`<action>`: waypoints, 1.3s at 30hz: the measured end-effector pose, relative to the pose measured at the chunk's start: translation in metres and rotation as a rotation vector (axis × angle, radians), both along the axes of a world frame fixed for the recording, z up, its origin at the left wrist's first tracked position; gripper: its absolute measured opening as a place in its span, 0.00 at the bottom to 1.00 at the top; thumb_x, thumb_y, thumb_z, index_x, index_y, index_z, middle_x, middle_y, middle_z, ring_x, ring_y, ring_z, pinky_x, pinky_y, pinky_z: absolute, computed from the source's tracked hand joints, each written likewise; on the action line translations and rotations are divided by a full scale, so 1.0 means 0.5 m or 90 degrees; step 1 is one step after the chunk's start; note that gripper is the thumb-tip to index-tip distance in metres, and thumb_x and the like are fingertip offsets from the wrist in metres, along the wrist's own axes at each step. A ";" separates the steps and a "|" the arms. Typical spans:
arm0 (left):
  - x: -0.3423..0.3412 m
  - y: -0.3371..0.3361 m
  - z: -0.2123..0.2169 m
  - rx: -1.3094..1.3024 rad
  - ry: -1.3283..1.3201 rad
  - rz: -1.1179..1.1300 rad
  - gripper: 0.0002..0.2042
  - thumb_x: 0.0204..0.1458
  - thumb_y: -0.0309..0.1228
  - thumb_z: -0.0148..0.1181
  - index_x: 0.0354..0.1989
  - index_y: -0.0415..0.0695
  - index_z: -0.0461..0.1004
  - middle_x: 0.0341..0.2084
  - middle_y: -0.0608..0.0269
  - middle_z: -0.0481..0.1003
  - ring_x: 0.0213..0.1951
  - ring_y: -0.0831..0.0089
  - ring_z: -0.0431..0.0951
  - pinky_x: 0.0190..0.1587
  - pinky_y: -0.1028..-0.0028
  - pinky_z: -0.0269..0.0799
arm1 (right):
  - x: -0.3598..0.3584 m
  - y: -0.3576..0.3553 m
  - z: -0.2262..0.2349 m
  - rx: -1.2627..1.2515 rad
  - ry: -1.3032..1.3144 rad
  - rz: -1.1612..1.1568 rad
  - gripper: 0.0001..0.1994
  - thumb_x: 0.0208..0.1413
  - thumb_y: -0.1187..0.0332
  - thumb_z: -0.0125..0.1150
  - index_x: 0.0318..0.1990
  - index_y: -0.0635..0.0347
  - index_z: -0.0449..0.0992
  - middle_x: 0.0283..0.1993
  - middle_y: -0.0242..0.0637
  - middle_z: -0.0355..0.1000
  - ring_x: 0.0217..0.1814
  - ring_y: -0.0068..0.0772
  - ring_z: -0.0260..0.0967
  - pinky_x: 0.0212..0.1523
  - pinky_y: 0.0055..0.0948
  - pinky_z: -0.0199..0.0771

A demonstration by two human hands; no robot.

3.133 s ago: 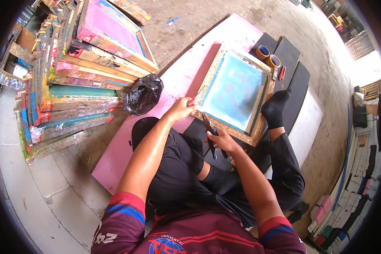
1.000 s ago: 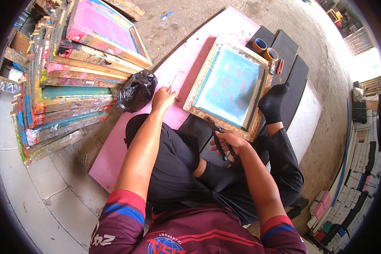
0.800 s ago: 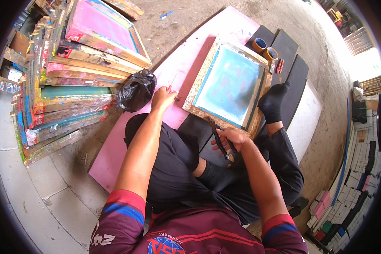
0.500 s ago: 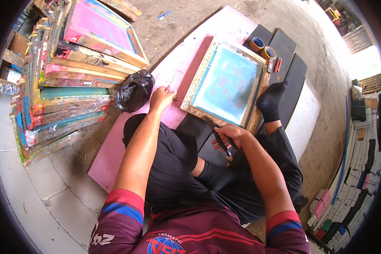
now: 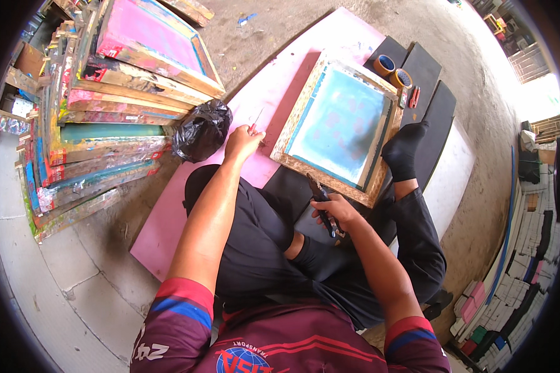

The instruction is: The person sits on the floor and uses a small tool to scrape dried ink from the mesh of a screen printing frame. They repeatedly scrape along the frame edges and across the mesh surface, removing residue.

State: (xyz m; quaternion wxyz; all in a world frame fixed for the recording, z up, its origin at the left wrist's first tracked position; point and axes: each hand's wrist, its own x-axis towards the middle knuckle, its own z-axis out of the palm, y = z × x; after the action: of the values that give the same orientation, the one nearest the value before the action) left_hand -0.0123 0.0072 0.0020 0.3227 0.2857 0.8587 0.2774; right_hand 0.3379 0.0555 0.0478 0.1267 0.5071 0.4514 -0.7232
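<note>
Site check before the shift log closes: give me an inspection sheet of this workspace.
Surface: pink sheet on a concrete floor, with black mats beside it.
Job's things: wooden screen frame with blue mesh, lying flat by the person's legs.
Clutter: black plastic bag; two tape rolls; stack of paint-stained frames.
Grips: left hand on the pink sheet, pinching a thin red-tipped tool; right hand holds a dark tool at the frame's near edge.
Cables: nothing seen.
Surroundings: stacked sheets at right.
</note>
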 end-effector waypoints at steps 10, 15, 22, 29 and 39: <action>0.005 0.002 0.007 -0.008 0.005 -0.005 0.22 0.52 0.47 0.71 0.41 0.37 0.81 0.39 0.49 0.84 0.44 0.55 0.85 0.47 0.61 0.78 | 0.019 0.019 -0.024 0.002 0.008 0.027 0.23 0.71 0.53 0.57 0.59 0.64 0.69 0.48 0.43 0.78 0.42 0.36 0.81 0.33 0.36 0.76; 0.003 0.002 -0.003 -0.013 -0.003 -0.006 0.22 0.52 0.48 0.71 0.40 0.38 0.81 0.38 0.49 0.84 0.43 0.55 0.85 0.46 0.61 0.78 | 0.009 0.029 -0.019 0.013 -0.012 0.055 0.23 0.72 0.51 0.55 0.61 0.62 0.68 0.51 0.44 0.78 0.47 0.37 0.81 0.34 0.38 0.74; 0.007 0.006 0.002 -0.016 -0.007 -0.007 0.22 0.52 0.48 0.71 0.40 0.38 0.81 0.38 0.49 0.84 0.43 0.56 0.85 0.46 0.61 0.78 | 0.007 0.050 -0.023 0.027 -0.036 0.106 0.21 0.71 0.52 0.57 0.57 0.62 0.70 0.47 0.42 0.78 0.42 0.37 0.82 0.31 0.40 0.75; 0.009 0.002 -0.010 0.010 0.033 -0.003 0.19 0.53 0.45 0.71 0.36 0.39 0.83 0.30 0.53 0.85 0.35 0.61 0.86 0.41 0.64 0.77 | -0.004 0.091 0.013 -0.091 -0.037 0.101 0.23 0.70 0.52 0.58 0.55 0.67 0.70 0.47 0.49 0.78 0.43 0.45 0.83 0.34 0.50 0.82; 0.008 0.003 -0.009 0.004 0.026 -0.007 0.19 0.53 0.46 0.70 0.37 0.39 0.83 0.31 0.52 0.85 0.37 0.60 0.86 0.42 0.64 0.77 | -0.006 0.141 0.003 -0.189 -0.031 0.149 0.25 0.71 0.51 0.56 0.57 0.70 0.69 0.51 0.58 0.80 0.46 0.55 0.83 0.36 0.52 0.88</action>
State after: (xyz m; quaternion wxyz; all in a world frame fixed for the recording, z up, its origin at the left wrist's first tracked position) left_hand -0.0082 0.0086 -0.0025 0.3054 0.2973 0.8626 0.2724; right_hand 0.3349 0.1261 0.0491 0.2945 0.4438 0.3923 -0.7500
